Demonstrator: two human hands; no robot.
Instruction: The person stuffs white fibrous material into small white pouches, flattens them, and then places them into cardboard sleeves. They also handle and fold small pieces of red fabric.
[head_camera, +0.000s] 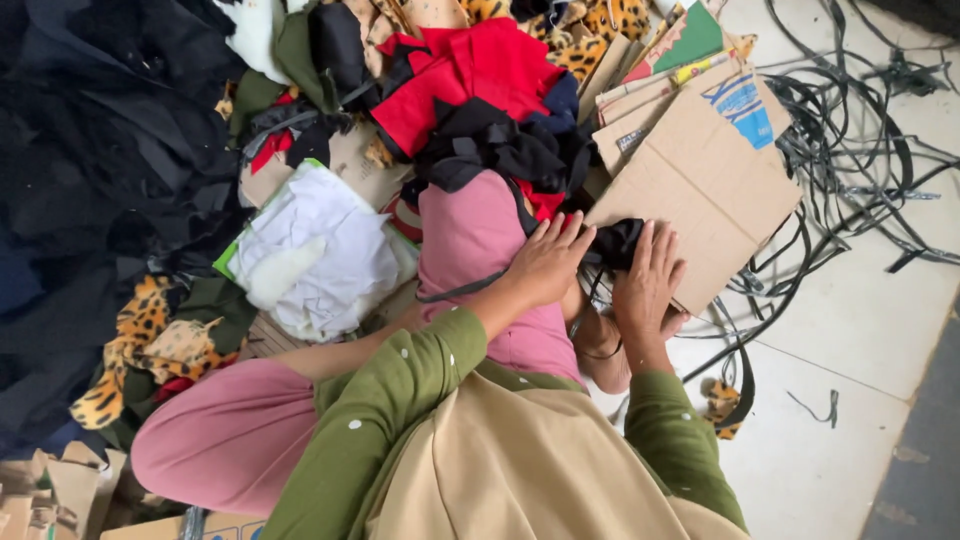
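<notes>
2 hands press flat on a small black fabric piece (612, 243) lying on a brown cardboard sheet (700, 185), which rests partly on the person's knee and partly over the floor.

Head view, risks. The cardboard sheet is unsupported at its lower right edge, so firm downward pressure there would likely tip it and let the fabric slide toward the tangle of black straps (850, 150) on the pale floor (830, 400). The fabric is dark and bunched between the palms; uneven pressure could crease it or pull it askew. A thin black strap (470, 288) crossing the pink trouser leg (470, 240) could snag a wrist.

Head view, pose. The left hand (545, 262) lies palm down, fingers extended and together, covering the left edge of the fabric. The right hand (648, 280) lies likewise open and flat, fingers pointing away from the body, on the fabric's right edge. Neither hand grips anything. Both olive-sleeved forearms converge forward from bent elbows. A heap of red, black and leopard-print scraps (480, 80) lies beyond.
</notes>
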